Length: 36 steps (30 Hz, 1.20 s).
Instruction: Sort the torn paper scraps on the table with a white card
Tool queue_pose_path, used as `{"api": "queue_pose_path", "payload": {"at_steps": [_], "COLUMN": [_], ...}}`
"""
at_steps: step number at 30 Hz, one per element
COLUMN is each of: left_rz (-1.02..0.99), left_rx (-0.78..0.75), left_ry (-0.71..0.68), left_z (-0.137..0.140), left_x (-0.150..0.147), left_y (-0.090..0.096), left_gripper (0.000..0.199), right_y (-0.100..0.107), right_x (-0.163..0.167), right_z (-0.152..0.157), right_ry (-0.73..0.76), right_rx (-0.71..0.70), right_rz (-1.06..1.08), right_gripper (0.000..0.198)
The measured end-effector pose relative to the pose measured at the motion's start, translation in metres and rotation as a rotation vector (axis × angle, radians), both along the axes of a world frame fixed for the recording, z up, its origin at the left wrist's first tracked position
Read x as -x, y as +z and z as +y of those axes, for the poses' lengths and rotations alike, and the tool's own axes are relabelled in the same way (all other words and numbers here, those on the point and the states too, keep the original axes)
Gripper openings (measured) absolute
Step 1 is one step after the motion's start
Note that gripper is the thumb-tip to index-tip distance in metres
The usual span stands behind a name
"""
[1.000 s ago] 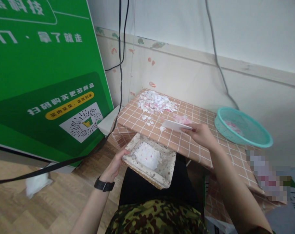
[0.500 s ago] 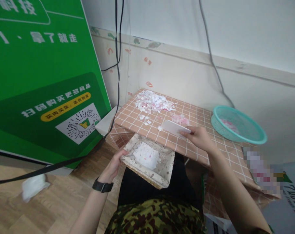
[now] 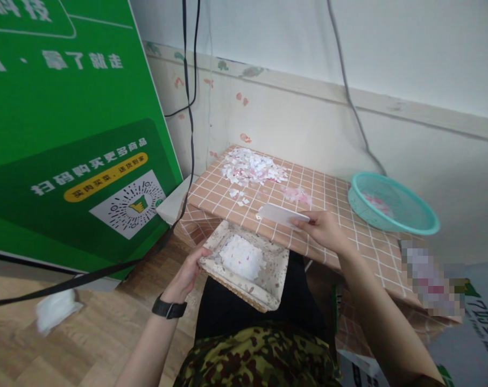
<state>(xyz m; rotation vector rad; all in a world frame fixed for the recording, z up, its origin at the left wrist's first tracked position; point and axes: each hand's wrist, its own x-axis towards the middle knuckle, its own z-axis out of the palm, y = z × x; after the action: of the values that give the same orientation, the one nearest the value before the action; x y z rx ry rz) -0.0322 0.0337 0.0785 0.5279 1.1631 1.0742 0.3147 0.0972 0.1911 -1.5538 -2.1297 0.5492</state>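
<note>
My left hand (image 3: pixel 191 271) grips the left rim of a fabric-lined wicker basket (image 3: pixel 275 282), which is tilted below the table's front edge. White paper scraps (image 3: pixel 241 258) with a few pink bits lie heaped in it. My right hand (image 3: pixel 322 231) is closed on the right end of a flat white card (image 3: pixel 282 215), held low over the checked tablecloth (image 3: pixel 328 201) near the front edge. A few scraps show at the card's left end. Behind the card are a small patch of pink scraps (image 3: pixel 296 194) and a larger white-and-pink pile (image 3: pixel 254 166).
A turquoise plastic basket (image 3: pixel 413 228) with pink scraps stands on the table's right side. Beside it lies a blurred-out item (image 3: pixel 431 282). A green panel (image 3: pixel 106 97) stands at left, with black cables (image 3: pixel 190 107) hanging in front. A white bag (image 3: pixel 56 310) lies on the floor.
My right hand has drawn the card a little left and toward the table's front edge, with small scraps at its end. The left hand and wicker basket have barely moved.
</note>
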Motion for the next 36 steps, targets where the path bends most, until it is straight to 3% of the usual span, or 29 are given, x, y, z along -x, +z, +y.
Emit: {"api": "queue_pose_path", "payload": {"at_steps": [7, 16, 25, 29, 36], "left_rz": [0.001, 0.001, -0.03, -0.016, -0.026], "left_rx": [0.014, 0.0, -0.005, -0.001, 0.008], "left_ry": [0.006, -0.009, -0.005, -0.012, -0.01], "left_z": [0.0, 0.0, 0.0, 0.0, 0.0], "left_x": [-0.002, 0.0, -0.001, -0.001, -0.002], "left_y": [0.002, -0.002, -0.002, -0.004, -0.003], "left_gripper": [0.03, 0.024, 0.027, 0.024, 0.027], "right_y": [0.0, 0.001, 0.004, -0.002, -0.005], "right_x": [-0.015, 0.001, -0.029, -0.017, 0.016], "right_z": [0.018, 0.013, 0.016, 0.014, -0.012], "right_ry": [-0.098, 0.054, -0.102, -0.122, 0.024], "right_rx": [-0.065, -0.012, -0.11, -0.127, -0.138], "right_rz": [-0.01, 0.012, -0.015, -0.092, -0.047], "right_gripper": [0.039, 0.04, 0.037, 0.034, 0.03]}}
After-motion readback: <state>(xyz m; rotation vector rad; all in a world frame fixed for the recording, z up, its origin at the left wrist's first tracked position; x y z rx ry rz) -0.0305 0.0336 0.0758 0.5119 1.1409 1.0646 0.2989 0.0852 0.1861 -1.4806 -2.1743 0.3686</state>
